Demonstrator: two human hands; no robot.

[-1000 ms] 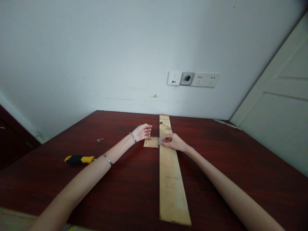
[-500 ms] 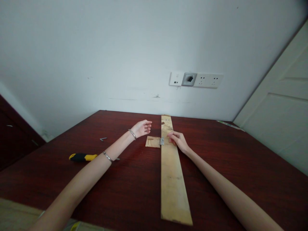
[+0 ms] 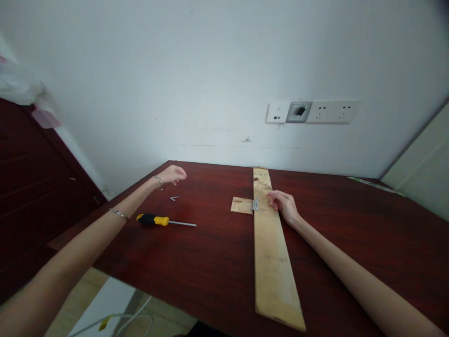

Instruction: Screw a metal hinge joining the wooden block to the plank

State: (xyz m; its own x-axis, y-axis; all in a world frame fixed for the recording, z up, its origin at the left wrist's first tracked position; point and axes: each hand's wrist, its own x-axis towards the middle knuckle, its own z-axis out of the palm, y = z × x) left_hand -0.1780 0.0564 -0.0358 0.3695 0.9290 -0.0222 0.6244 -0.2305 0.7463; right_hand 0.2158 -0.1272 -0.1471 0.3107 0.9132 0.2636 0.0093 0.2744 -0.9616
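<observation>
Left hand (image 3: 173,175) swung away from hinge (image 3: 255,204), now near screws (image 3: 174,198)

One long board (image 3: 275,257), right of center, long axis top-to-bottom; one short board (image 3: 240,205) pointing left, one hinge between. Two screws, one screwdriver (image 3: 153,220) at left, tip rightward. Left fingers curled narrow, right hand (image 3: 284,206) loosely bent; can't tell if holding anything.

The person's long, bare left forearm (image 3: 94,238) is slanting up from the lower left, its bare, slim left hand (image 3: 172,174) pointing rightward with fingers loosely bending. The long, bare right forearm (image 3: 354,271) is slanting in from the lower right, its bare, half-curled right hand (image 3: 285,206) pointing up and leftward. Both hands are staying well apart.
</observation>
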